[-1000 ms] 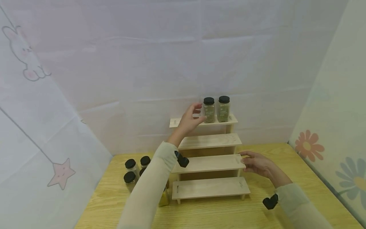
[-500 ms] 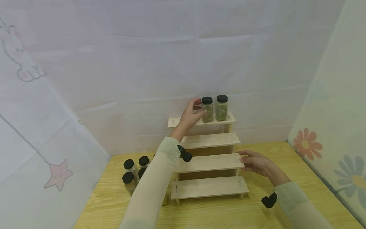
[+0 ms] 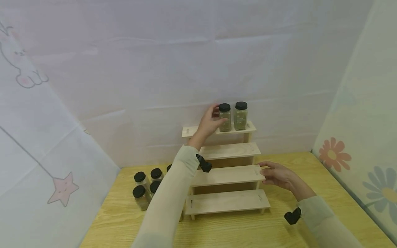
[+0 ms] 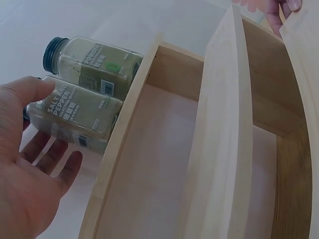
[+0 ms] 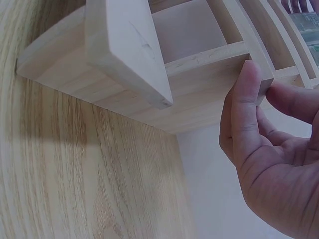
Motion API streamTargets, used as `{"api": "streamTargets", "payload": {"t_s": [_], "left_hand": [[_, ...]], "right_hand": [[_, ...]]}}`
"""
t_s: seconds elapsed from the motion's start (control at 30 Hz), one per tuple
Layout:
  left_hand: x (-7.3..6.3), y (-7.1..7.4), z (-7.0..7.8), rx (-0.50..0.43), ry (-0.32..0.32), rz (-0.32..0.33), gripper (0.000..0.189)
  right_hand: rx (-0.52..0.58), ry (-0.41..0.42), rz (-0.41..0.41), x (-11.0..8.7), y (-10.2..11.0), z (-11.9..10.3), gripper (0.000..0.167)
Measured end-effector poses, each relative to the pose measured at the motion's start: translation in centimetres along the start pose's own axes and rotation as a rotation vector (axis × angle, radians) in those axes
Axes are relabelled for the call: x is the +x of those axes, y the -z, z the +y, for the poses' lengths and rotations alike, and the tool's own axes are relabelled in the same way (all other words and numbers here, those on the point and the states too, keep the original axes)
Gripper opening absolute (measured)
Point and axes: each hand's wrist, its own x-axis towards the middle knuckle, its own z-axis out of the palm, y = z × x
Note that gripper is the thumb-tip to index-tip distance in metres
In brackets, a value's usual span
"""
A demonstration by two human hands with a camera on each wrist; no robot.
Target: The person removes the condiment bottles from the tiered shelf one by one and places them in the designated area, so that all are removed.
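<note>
On the top shelf of a tiered wooden rack (image 3: 229, 175) stand two square glass spice jars with black lids. My left hand (image 3: 208, 124) holds the left one, a salt and pepper jar (image 4: 82, 112), its thumb across the front and other fingers behind and beneath; the index finger is partly hidden. Close beside it is the second jar (image 3: 240, 120), holding greenish powder and untouched. Lower down, my right hand (image 3: 278, 176) pinches the right end of a middle shelf (image 5: 266, 84) between thumb and fingers.
Several more black-lidded jars (image 3: 141, 199) stand on the wooden table (image 3: 108, 220) left of the rack, partly hidden by the left sleeve (image 3: 167, 203). A pale cloth backdrop (image 3: 149, 82) rises behind the rack, with printed side panels left and right.
My left hand has come slightly further right around the salt and pepper jar, its thumb now over the jar's front. My right hand keeps its place on the shelf end. The view has shifted slightly.
</note>
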Motion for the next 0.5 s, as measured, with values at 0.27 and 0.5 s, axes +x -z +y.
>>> {"api": "streamTargets", "payload": {"t_s": [0.27, 0.5], "left_hand": [[0.09, -0.43, 0.35, 0.056, -0.023, 0.032, 0.069], [-0.47, -0.24, 0.62, 0.082, -0.016, 0.077, 0.067]], "right_hand": [[0.005, 0.001, -0.002, -0.17, 0.01, 0.09, 0.072], [0.0, -0.001, 0.008, -0.17, -0.1, 0.21, 0.073]]}}
